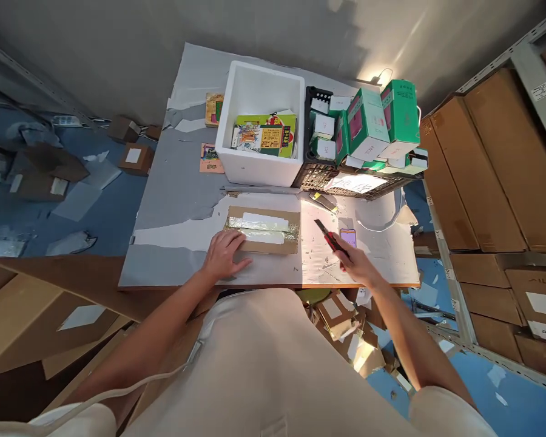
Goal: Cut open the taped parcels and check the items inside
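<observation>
A taped cardboard box with white labels lies flat on the table in front of me. My left hand rests at its left end, fingers stretched out and touching the box's edge, thumb apart on the table. My right hand is closed round the red handle of a utility knife. The dark blade is extended and points up and left, apart from the box. A phone with a lit screen lies just beyond my right hand. Another cutter, yellow and black, lies near the crate.
Behind the box stand a white foam bin holding books and a black crate full of green and white boxes. Large cartons fill the shelf at right. Open cardboard boxes crowd the left; scraps litter the blue floor.
</observation>
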A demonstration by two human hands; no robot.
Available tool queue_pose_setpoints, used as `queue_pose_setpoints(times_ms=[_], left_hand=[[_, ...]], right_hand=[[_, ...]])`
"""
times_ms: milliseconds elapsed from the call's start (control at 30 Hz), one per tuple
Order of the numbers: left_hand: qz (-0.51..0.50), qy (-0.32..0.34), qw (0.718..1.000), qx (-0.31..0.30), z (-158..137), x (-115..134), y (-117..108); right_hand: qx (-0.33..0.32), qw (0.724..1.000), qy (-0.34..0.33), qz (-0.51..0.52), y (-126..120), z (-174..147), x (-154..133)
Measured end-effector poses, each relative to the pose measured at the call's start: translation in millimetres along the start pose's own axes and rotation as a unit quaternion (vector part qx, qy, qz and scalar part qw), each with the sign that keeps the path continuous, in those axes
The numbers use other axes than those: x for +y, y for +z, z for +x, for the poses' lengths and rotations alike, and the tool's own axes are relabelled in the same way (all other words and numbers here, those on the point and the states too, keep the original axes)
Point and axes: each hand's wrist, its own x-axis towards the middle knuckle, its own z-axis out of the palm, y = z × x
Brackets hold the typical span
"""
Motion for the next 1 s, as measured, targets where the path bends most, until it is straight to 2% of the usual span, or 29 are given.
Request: queue_pose_setpoints(times_ms=[100,200,267,367,533,667,800,900,1000], left_hand=[[0.021,-0.006,0.999,-0.044,27,-6,-8],[0.026,-0.01,0.994,-0.11,46,-14,-8],[0.019,-0.011,0.991,-0.131,49,-18,-5],[0.001,-0.009,0.993,-0.122,47,-19,-2],[-0.023,0.0,0.995,-0.096,42,-20,1],[-0.025,0.004,0.996,-0.089,41,-21,2],[-0.022,0.006,0.996,-0.084,41,-21,4],[-0.029,0.011,0.996,-0.08,41,-20,5],[-0.036,0.004,0.997,-0.07,41,-18,6]], right_hand=[[0.019,0.976,0.063,0.208,39,8,8],[0.04,0.953,0.063,0.294,69,17,6],[0.032,0.948,0.05,0.313,78,19,4],[0.023,0.952,0.044,0.301,81,16,3],[0.076,0.95,0.074,0.294,80,9,-1],[0.05,0.942,0.073,0.324,84,10,-4],[0.01,0.948,0.067,0.312,80,14,-3],[-0.018,0.968,0.084,0.236,68,18,-6],[-0.022,0.993,0.053,0.105,56,19,-13]])
